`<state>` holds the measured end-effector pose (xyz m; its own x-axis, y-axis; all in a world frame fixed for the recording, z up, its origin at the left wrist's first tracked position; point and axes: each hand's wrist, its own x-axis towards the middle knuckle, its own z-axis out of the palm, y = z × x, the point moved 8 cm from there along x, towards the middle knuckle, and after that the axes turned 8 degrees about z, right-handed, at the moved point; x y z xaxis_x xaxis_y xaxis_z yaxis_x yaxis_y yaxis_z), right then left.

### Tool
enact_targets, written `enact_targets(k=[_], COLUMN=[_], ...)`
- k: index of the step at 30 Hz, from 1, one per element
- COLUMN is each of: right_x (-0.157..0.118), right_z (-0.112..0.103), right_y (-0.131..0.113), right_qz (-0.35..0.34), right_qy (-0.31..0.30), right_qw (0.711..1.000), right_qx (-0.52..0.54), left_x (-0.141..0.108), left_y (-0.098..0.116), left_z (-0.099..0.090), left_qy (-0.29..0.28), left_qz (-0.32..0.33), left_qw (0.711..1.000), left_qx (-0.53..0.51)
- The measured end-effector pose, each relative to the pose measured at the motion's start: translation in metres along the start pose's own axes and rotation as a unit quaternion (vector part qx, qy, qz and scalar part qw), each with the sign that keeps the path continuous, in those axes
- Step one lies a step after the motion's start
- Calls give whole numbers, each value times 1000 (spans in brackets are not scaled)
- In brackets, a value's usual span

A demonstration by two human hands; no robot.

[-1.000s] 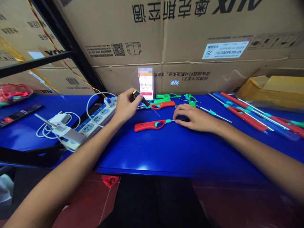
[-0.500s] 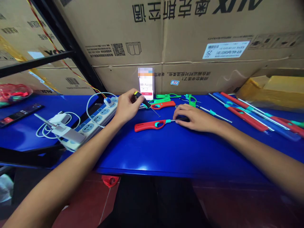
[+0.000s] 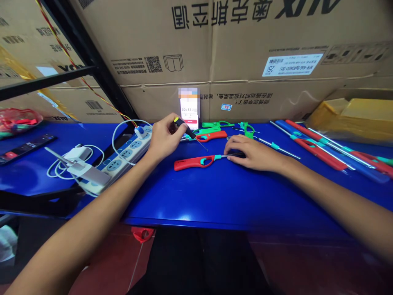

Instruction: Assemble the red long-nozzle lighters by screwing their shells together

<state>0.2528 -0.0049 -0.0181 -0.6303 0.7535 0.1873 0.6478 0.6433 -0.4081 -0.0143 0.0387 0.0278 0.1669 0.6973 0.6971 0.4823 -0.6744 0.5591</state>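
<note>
Left hand (image 3: pixel 167 137): gripping black-and-yellow screwdriver (image 3: pixel 186 128), shaft slanting down to its right. Right hand (image 3: pixel 245 151): pinching metal rod of red lighter (image 3: pixel 187 164), handle reaching left across blue surface (image 3: pixel 190 205), nearer the wearer than left hand. Beyond left hand: upright phone (image 3: pixel 189 110); between hands, farther back: orange lighter (image 3: pixel 218 135).

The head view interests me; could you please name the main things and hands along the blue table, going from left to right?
Black device, power strip, left hand, lit phone, right hand, group of long lighters.
</note>
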Motion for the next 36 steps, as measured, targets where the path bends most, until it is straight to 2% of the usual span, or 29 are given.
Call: enact_targets(k=[4,13,19,24,27,36], right_x=[0,-1,0,-2,-3,-2], right_z=[0,0,3,-9,-16,-14], right_y=[1,-4,-10,-17,-22,-24], right_qz=[0,6,40,12,-11,7], right_qy=[2,13,69,152,175,158], right_qw=[1000,1000,997,988,984,987], right_qx=[-2,-3,6,3,8,33], left_x=[1,0,1,1,-1,-7], left_y=[-2,-10,-7,-4,-4,0], left_z=[-3,1,1,7,10,19], left_qy=[12,1,8,-3,-11,-36], left_qz=[-5,-19,-38,-54,-60,-66], left_qw=[1000,1000,997,986,982,977], left_qx=[-5,-23,-68,-161,-181,-199])
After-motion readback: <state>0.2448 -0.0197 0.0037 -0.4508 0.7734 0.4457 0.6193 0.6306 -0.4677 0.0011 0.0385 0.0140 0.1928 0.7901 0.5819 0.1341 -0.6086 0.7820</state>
